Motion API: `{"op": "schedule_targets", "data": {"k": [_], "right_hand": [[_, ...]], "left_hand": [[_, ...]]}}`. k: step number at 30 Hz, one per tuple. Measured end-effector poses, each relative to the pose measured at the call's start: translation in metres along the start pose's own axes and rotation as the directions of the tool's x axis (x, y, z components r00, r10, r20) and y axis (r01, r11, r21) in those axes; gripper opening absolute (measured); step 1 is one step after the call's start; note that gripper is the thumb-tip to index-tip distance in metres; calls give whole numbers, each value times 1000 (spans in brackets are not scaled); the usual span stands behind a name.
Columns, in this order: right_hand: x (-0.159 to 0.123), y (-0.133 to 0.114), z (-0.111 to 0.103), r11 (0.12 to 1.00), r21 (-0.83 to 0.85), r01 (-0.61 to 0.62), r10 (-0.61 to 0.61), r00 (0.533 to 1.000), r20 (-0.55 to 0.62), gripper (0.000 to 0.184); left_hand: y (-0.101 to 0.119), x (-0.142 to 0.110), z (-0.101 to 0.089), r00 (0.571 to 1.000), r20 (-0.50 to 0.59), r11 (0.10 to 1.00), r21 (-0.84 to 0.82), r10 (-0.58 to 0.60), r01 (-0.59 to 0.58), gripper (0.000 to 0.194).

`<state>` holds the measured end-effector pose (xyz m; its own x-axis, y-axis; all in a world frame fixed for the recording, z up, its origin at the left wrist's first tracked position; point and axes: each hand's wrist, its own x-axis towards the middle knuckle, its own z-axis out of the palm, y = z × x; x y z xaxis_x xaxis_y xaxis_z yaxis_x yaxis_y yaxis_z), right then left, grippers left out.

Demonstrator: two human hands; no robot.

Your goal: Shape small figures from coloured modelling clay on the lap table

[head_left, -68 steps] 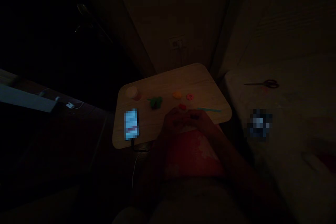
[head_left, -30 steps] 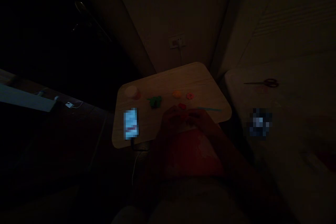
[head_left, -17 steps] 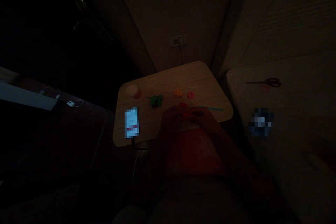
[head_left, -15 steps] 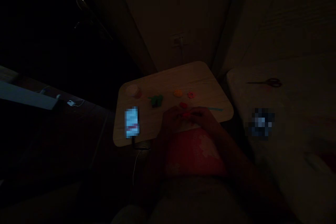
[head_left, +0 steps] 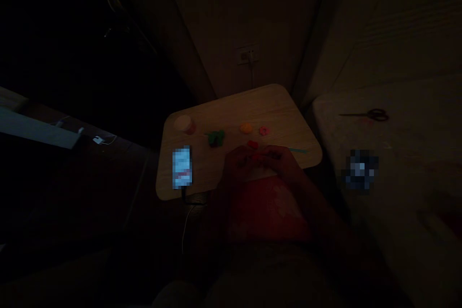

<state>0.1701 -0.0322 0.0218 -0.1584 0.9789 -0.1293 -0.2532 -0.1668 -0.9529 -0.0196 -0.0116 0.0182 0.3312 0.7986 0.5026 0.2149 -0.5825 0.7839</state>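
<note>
Close to the near edge of the small wooden table [head_left: 202, 173], my left hand [head_left: 236, 161] and my right hand [head_left: 281, 159] meet with bent fingers. Pinched between their fingertips is a small red piece [head_left: 257, 157], soft-looking like modelling clay; the dimness hides its exact shape. Just beyond the fingers lies another red piece [head_left: 252, 144]. Farther back are an orange lump [head_left: 246, 128] and a pink flower-like piece [head_left: 264, 131]. Left of these sits a dark green piece [head_left: 215, 138]. A thin blue-green strip [head_left: 298, 150] lies beside my right hand.
A round tub [head_left: 185, 124] stands at the table's back left, with a lit phone [head_left: 182, 167] in front of it. Scissors [head_left: 371, 115] and a blurred-out object [head_left: 361, 169] lie on the pale surface at right. A wall socket [head_left: 247, 54] holds a plug. The room is very dark.
The view has shifted very slightly. Both hands stay together over the red piece, with only small finger movement; the other pieces lie where they were.
</note>
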Motion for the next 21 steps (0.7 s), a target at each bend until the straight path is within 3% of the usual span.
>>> {"op": "schedule_targets", "data": {"k": [4, 14, 21], "right_hand": [[0, 3, 2, 1000, 17, 11, -10, 998, -60, 39], [3, 4, 6, 999, -38, -15, 14, 1000, -24, 41], [3, 2, 1, 990, -141, -10, 15, 999, 36, 32]], "left_hand": [[-2, -1, 0, 999, 3, 998, 60, -32, 32, 27], [-1, -1, 4, 1000, 2, 993, 119, -3, 3, 24], [0, -2, 4, 999, -40, 985, 174, 30, -22, 18]]}}
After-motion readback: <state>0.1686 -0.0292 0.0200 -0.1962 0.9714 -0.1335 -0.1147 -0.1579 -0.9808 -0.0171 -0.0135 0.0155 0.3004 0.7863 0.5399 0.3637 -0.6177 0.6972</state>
